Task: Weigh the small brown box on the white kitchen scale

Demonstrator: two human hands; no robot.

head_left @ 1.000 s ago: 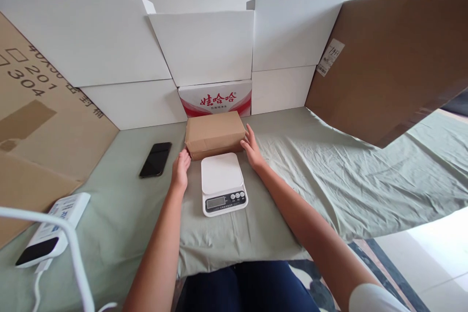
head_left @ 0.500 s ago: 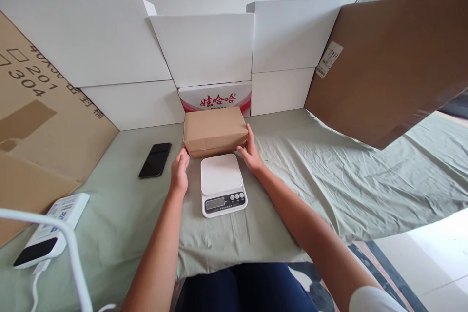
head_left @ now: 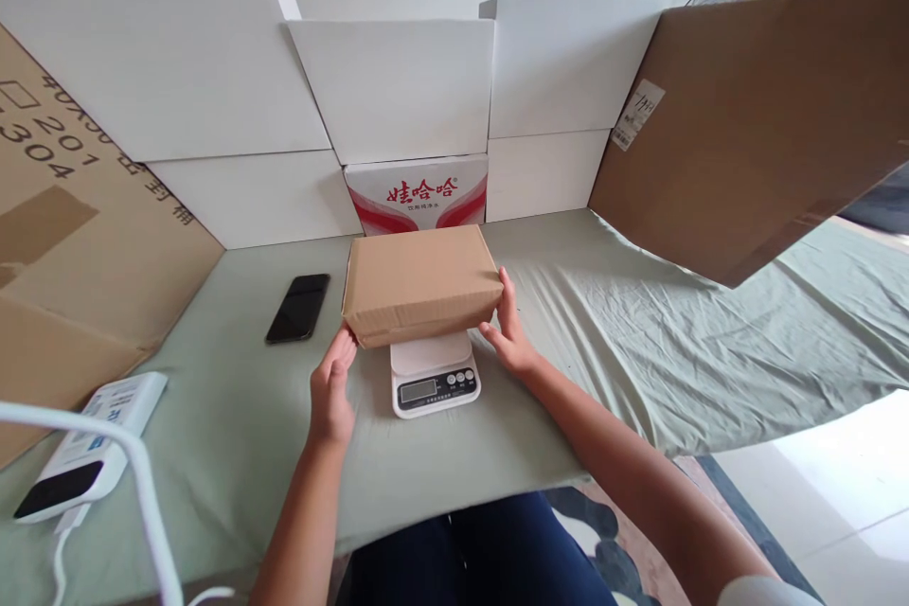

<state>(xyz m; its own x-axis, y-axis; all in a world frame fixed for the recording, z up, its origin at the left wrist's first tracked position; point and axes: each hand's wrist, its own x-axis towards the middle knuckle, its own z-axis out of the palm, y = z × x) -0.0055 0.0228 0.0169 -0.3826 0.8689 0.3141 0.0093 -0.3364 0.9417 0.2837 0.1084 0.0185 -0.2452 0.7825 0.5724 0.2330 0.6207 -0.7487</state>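
A brown cardboard box (head_left: 418, 284) is held between both my hands, just above the white kitchen scale (head_left: 434, 379) and covering most of its platform. My left hand (head_left: 332, 388) presses the box's near left corner. Against its right end lies my right hand (head_left: 509, 331), fingers spread up the side. Whether the box rests on the scale or hovers over it, I cannot tell. The scale's display and buttons face me below the box.
A black phone (head_left: 298, 308) lies left of the box on the pale green cloth (head_left: 639, 331). A white device (head_left: 85, 445) with a cable sits at the near left. White boxes (head_left: 398, 85), a red-printed carton (head_left: 418, 194) and brown cardboard sheets (head_left: 753, 123) wall the back and sides.
Both hands have lifted the box from behind the scale and brought it toward me, over the scale's platform.
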